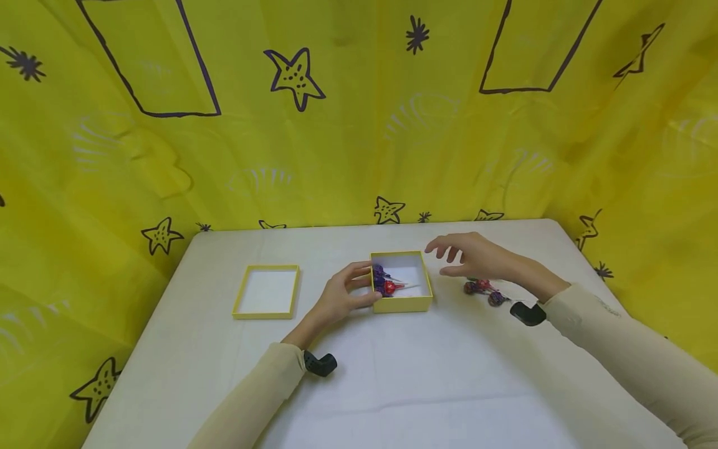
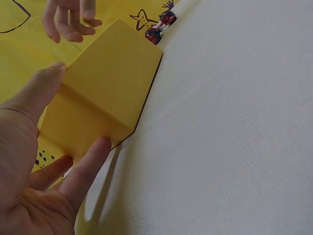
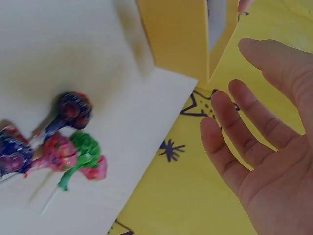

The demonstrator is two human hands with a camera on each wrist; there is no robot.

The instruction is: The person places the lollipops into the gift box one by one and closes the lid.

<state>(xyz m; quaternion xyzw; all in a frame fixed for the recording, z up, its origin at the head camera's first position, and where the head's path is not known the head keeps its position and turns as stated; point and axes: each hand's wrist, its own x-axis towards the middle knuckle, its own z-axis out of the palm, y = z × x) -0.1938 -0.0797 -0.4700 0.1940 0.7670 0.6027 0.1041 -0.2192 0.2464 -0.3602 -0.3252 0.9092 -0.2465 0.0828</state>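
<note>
A square yellow box [image 1: 401, 305] with a white inside stands uncovered on the table, with several lollipops [image 1: 389, 287] in purple and red wrappers lying along its left side. My left hand [image 1: 341, 294] grips the box's left side, thumb at the near corner and fingers along the wall. My right hand [image 1: 478, 255] hovers just right of the box, fingers spread and slightly bent, holding nothing. Below it, more lollipops lie on the cloth in a loose group; the right wrist view shows dark purple, pink and green wrappers [image 3: 87, 148].
Left of the box lies a shallow yellow-edged lid [image 1: 263, 315], its white inside facing up. White cloth [image 1: 392, 386] covers the table. A yellow curtain [image 1: 348, 143] with starfish drawings hangs behind and at both sides.
</note>
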